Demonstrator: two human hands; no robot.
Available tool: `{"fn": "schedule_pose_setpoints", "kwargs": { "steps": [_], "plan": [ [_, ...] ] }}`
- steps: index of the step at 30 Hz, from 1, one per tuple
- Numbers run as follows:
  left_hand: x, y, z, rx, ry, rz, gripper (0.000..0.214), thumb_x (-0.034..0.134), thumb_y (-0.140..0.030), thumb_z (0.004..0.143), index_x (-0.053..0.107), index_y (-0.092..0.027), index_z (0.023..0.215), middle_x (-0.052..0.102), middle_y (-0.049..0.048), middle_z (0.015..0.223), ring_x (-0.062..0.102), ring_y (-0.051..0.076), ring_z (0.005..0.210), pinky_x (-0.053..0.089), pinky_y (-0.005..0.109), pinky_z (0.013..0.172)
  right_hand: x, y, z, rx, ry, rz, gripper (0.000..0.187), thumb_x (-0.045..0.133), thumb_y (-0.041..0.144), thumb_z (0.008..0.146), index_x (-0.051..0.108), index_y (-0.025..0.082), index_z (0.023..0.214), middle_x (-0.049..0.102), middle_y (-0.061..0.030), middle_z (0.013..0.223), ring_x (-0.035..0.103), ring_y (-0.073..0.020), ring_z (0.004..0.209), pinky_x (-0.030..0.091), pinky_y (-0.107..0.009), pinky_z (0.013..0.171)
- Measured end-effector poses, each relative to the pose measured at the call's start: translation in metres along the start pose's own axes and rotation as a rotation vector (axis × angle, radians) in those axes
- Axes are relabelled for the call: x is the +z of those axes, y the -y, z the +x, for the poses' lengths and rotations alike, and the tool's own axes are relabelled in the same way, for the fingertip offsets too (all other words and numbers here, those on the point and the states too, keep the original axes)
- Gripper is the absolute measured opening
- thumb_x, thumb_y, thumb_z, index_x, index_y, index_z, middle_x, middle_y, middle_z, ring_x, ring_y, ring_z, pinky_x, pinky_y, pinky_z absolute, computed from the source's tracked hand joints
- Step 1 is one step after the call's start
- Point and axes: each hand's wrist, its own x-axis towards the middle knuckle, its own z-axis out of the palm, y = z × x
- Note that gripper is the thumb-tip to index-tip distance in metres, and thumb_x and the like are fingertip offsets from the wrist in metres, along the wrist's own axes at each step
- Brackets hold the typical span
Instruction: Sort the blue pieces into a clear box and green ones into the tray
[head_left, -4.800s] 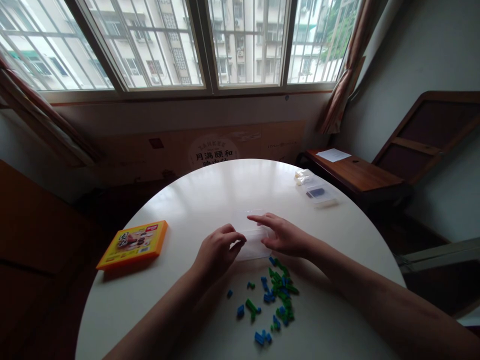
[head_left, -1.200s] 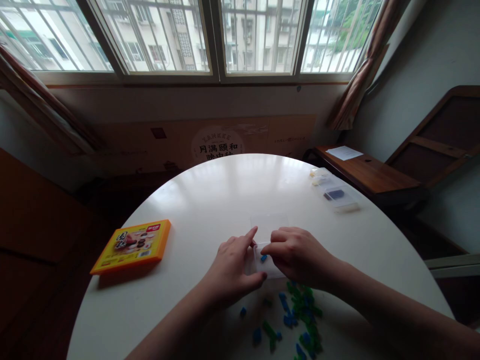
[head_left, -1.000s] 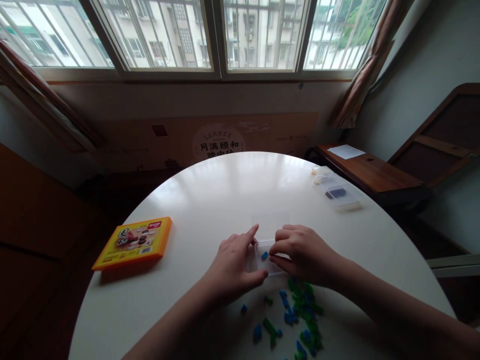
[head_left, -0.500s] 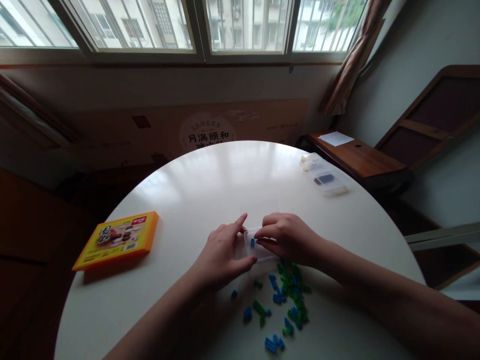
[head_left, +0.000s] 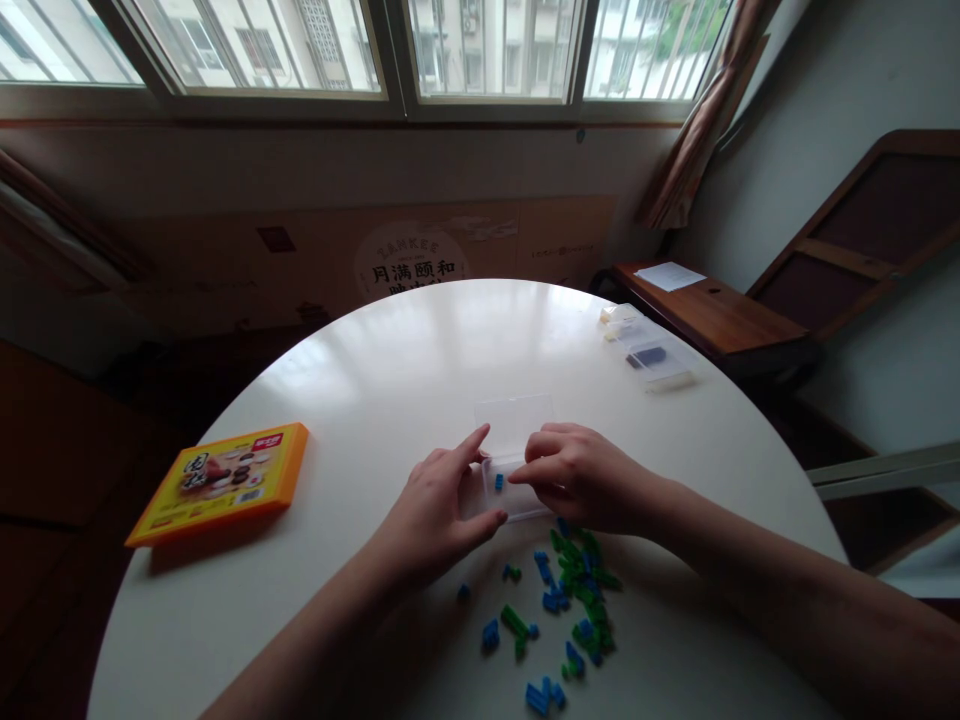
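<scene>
Two hands at a clear plastic box [head_left: 531, 508] holding one small blue brick [head_left: 499, 482], on a round white table [head_left: 360, 400].
The left hand [head_left: 442, 510] is spread, thumb and forefinger well apart around the box's left end; the right hand [head_left: 577, 480] reaches over its right part, forefinger stretched left to just beside the blue brick, the other fingers curled, and whether they pinch anything is hidden; the box's transparent lid [head_left: 517, 412] lies at its far side, a loose heap of green and blue building bricks [head_left: 592, 590] spreads on the near side with a few pieces scattered to its left, a yellow and orange Go set box [head_left: 225, 480] lies at the far left, and more clear plastic boxes [head_left: 667, 372] sit at the far right edge.
</scene>
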Motion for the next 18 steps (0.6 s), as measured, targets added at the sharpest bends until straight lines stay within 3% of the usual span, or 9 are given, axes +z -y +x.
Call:
{"fn": "schedule_pose_setpoints", "kwargs": {
  "steps": [5,18],
  "plan": [
    [0.004,0.004,0.000,0.032,-0.015,-0.003,0.086,0.070,-0.037,0.073,0.032,-0.026,0.149,0.064,0.0092,0.122,0.055,0.029,0.112,0.042,0.048,0.100,0.002,0.008,0.006,0.037,0.064,-0.102,0.022,0.058,0.017,0.083,0.074,0.024,0.097,0.064,-0.0036,0.083,0.051,-0.0166,0.072,0.038,-0.031,0.068],
    [0.002,0.001,0.000,0.042,-0.026,0.010,0.083,0.070,-0.036,0.073,0.034,-0.025,0.148,0.065,0.0091,0.121,0.056,0.030,0.112,0.042,0.049,0.100,0.007,0.015,0.015,0.143,0.060,-0.164,0.023,0.056,0.022,0.086,0.073,0.028,0.101,0.061,-0.0018,0.079,0.046,-0.0152,0.068,0.030,-0.029,0.062]
  ]
}}
